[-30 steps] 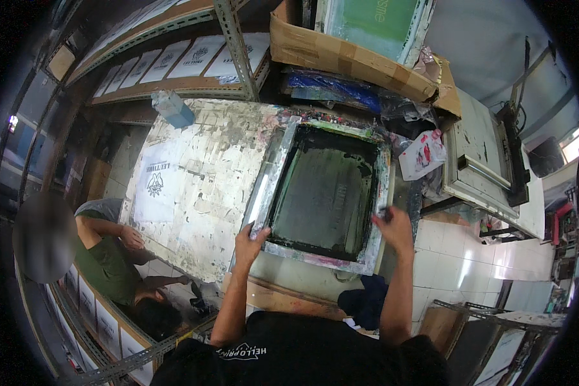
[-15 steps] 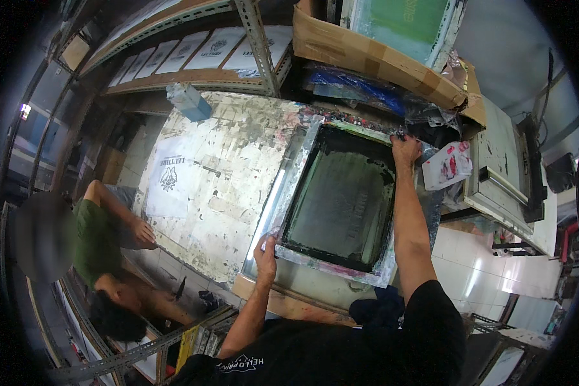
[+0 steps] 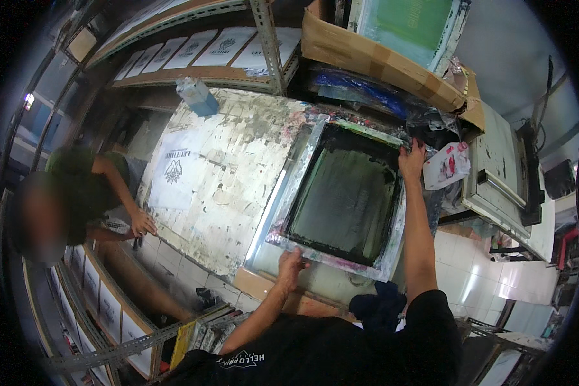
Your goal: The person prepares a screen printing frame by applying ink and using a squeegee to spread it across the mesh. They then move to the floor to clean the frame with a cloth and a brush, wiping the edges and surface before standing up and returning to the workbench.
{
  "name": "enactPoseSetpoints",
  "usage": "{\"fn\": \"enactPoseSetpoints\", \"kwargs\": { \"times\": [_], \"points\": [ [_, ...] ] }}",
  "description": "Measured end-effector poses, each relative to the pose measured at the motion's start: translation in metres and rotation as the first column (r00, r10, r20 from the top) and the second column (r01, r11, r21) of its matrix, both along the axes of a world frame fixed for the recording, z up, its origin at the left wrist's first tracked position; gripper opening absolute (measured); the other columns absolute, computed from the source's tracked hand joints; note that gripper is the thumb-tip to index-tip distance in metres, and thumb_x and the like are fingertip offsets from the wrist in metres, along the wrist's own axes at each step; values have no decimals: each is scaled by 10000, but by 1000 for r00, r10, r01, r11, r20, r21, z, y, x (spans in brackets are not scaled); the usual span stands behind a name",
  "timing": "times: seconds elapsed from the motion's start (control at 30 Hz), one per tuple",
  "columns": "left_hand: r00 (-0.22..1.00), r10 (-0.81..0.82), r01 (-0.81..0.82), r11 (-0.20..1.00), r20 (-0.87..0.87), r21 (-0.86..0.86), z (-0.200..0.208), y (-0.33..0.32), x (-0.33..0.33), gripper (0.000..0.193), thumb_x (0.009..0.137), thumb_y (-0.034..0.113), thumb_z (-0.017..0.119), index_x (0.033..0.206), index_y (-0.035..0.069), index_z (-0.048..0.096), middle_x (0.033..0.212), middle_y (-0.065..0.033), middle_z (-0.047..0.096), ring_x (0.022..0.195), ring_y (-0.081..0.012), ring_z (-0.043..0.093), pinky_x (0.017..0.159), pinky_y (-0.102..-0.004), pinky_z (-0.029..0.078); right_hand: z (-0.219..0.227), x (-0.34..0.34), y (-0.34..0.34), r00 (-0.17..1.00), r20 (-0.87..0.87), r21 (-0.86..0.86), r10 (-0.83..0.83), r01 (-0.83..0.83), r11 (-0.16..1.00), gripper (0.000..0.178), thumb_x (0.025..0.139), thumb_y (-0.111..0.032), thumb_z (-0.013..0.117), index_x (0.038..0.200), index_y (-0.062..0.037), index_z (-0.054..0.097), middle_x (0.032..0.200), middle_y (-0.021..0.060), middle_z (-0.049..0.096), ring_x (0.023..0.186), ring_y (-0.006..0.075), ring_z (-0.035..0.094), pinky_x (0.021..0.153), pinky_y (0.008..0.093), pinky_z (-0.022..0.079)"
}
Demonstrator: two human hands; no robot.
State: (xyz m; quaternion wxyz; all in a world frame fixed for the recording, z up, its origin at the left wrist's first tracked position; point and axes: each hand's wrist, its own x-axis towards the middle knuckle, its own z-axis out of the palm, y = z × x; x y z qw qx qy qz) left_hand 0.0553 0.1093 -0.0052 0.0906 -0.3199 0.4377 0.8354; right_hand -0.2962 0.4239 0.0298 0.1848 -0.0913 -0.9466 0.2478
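A silk-screen printing frame (image 3: 345, 255) with a dark mesh lies tilted over a glassy surface at the right of the paint-stained table (image 3: 238, 167). My right hand (image 3: 412, 161) grips its right side near the far corner. At the near edge, close to the left corner, my left hand (image 3: 291, 267) has its fingers curled at the rim; some fingertips are hidden. Left on the table lies a white sheet (image 3: 177, 174) with a dark printed emblem.
A co-worker's hand (image 3: 143, 223) rests by the table's left edge. A bluish plastic bottle (image 3: 201, 98) stands at the back, and a red-stained white container (image 3: 447, 166) beyond my right hand. Printed sheets (image 3: 227, 46) fill the rack; a cardboard box (image 3: 392, 61) holds a green screen.
My left hand has shifted right from the frame's left corner along its near edge. My right hand stays at the far right side. The co-worker has straightened up from a bent posture.
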Motion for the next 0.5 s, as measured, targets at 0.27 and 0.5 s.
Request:
{"fn": "enactPoseSetpoints", "kwargs": {
  "times": [0.27, 0.5],
  "points": [
    [994, 8, -38, 961, 110, 273, 29, 52, -21, 337, 844, 405, 658, 1025, 130, 581, 940, -7, 622, 868, -157, 582, 741, -301, 451, 42, 241, 8, 996, -62, -135, 65, -73, 988, 448, 768, -103, 676, 1184, 20, 562, 1259, 258, 482, 1196, 409, 433, 1006, 436, 361],
    [956, 275, -290, 844, 100, 452, 42, 61, -22, 217, 781, 176, 702, 970, 117, 615, 945, -47, 641, 896, -216, 598, 793, -328, 477, 18, 375, 70, 990, -8, -344, -139, 127, 930, 387, 761, -5, 661, 1137, 41, 581, 1148, 182, 545, 1039, 319, 547, 868, 358, 464]
  ]
}}
